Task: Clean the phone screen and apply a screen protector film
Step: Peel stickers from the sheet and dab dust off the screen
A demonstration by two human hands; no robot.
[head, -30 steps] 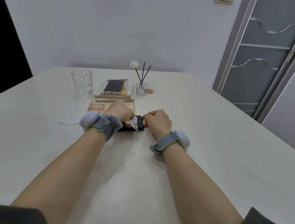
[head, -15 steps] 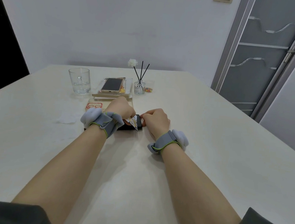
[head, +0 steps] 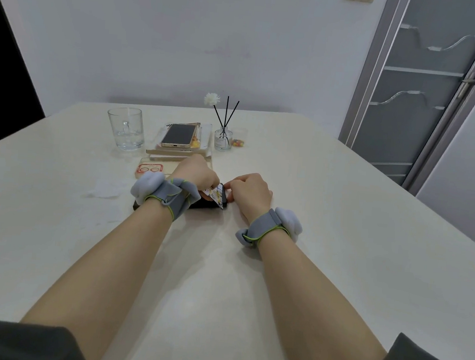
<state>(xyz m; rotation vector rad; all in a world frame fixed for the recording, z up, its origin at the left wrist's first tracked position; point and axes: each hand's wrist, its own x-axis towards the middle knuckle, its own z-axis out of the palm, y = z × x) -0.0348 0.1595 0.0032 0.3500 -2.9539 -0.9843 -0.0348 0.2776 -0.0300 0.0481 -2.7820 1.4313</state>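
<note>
A dark phone (head: pixel 209 204) lies flat on the cream table (head: pixel 313 215), mostly hidden under my left wrist. My left hand (head: pixel 195 173) is closed on a small printed card or packet (head: pixel 214 195) held over the phone's right end. My right hand (head: pixel 251 194) is curled at that same end, its fingertips pinching the phone's edge or the packet; which one I cannot tell. A second, gold phone (head: pixel 178 135) lies face up on a stack of flat boxes farther back. A white wipe or tissue (head: pixel 106 190) lies to the left.
A glass of water (head: pixel 126 128) stands at the back left. A reed diffuser (head: pixel 223 138) and a small cup of coloured sweets (head: pixel 238 142) stand behind the boxes. A red-printed film package (head: pixel 149 169) lies beside my left hand. A grey door (head: pixel 428 90) is at right.
Both hands stay at the dark phone's right end with the packet between them; the view has shifted slightly, and the hands barely moved.
</note>
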